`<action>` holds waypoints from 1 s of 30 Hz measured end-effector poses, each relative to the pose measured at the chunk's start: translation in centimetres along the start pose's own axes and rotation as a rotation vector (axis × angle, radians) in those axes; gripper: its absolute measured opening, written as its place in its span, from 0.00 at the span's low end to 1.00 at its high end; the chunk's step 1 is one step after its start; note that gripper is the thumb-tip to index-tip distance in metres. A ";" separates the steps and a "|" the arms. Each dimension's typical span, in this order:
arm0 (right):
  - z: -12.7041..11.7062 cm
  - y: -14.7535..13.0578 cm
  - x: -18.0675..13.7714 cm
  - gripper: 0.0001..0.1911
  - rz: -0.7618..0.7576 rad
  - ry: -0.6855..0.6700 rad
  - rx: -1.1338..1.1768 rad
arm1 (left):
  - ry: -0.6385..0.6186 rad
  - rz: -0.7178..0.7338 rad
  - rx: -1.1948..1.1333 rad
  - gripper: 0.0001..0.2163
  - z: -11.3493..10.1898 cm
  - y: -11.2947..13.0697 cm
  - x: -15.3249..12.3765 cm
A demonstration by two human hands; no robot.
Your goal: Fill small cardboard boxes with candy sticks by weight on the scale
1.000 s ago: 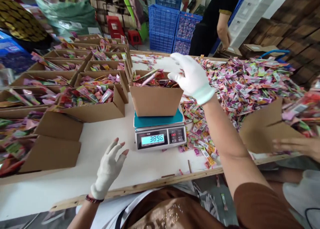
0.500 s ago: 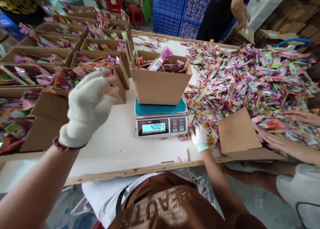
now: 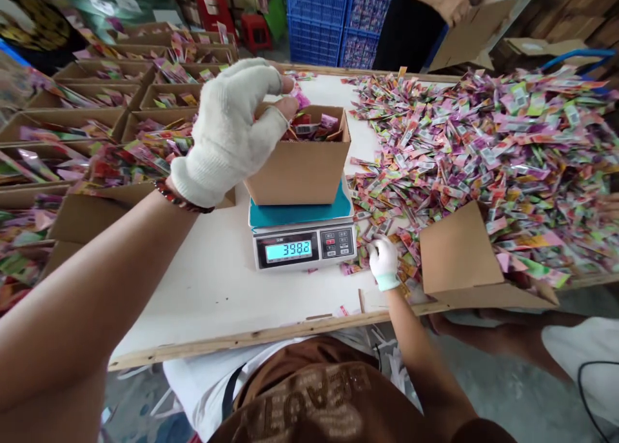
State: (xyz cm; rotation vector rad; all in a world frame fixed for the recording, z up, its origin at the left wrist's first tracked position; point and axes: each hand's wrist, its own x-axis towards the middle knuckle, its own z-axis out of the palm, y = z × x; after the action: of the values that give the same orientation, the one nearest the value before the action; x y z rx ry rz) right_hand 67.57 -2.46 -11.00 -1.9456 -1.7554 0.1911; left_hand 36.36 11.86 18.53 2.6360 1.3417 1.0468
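An open cardboard box of small packets stands on the teal top of a digital scale, whose lit display reads about 398.2. My left hand, in a white glove with bare fingertips, is over the box's left side. Its thumb and forefinger close around the upper end of a purple packet, mostly hidden behind the hand. Right of the scale, my gloved right hand rests at the near edge of the packet pile. Its fingers are curled in, and what lies under them is hidden.
Rows of filled cardboard boxes stand at left. An open box lies tilted at the right front, packets at its mouth. Beyond the table's wooden edge are blue crates and a person's hand holding a carton.
My left hand has moved right and up, from beside the box to the packet on top. The display has dropped from about 408.4. My right fingers have curled in. A co-worker's hands withdrew from the tilted box.
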 end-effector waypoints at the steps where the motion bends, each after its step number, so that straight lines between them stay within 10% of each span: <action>1: 0.3 0.7 -0.2 0.11 0.038 0.051 0.014 | 0.001 -0.005 0.003 0.30 0.1 0.1 0.3; 8: 0.6 3.9 -0.1 0.16 0.183 0.253 0.203 | -0.017 0.018 0.022 0.31 0.5 0.0 0.8; 14: 0.5 2.1 8.1 0.21 0.043 0.119 0.146 | -0.031 0.003 0.009 0.26 1.6 0.0 1.3; 18: 0.7 -0.6 13.9 0.29 0.022 -0.025 0.040 | -0.125 0.056 0.138 0.27 2.6 -0.8 1.4; 21: -0.4 -2.2 16.6 0.16 -0.006 0.017 0.137 | -0.165 0.038 0.277 0.28 3.3 -2.2 0.6; 25: -5.1 -5.5 19.0 0.21 -0.080 0.205 0.253 | -0.321 0.060 0.367 0.25 3.9 -3.2 -1.1; 30: -11.6 -16.0 20.8 0.19 -0.506 0.387 0.318 | -0.434 0.002 0.507 0.14 3.6 -0.4 -1.9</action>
State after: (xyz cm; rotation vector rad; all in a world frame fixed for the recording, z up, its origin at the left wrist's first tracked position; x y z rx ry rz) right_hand 61.53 14.90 10.97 -1.1778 -1.7593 -0.0780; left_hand 37.27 11.74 14.58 2.9417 1.6511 0.1022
